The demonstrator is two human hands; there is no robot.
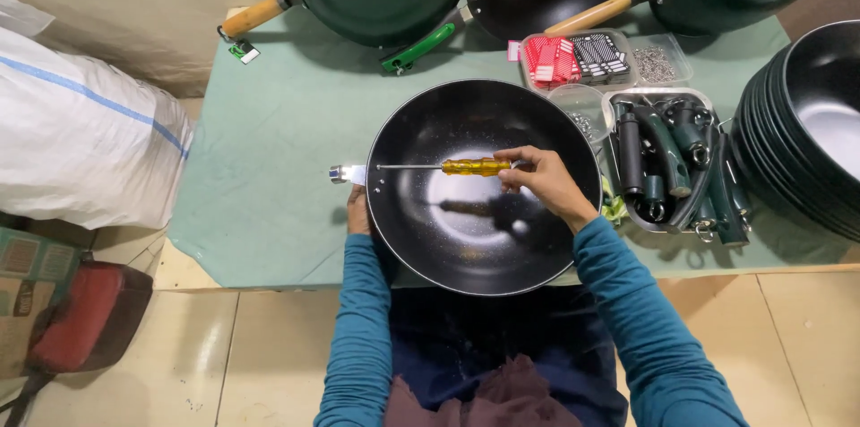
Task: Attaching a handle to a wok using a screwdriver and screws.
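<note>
The left hand is pressed against the outside wall of a big black pan, down by its left edge. Only a bit of this hand shows, so I cannot tell how its fingers are curled. Just above it, a small shiny metal bracket sticks out from the pan's side. The thin tip of a screwdriver reaches that spot from inside the pan. Follow the tool to the right and the right hand is wrapped tight around its yellow handle, over the middle of the pan. Right of this hand sits a tray of dark green handles. Past it stands a stack of black pans.
</note>
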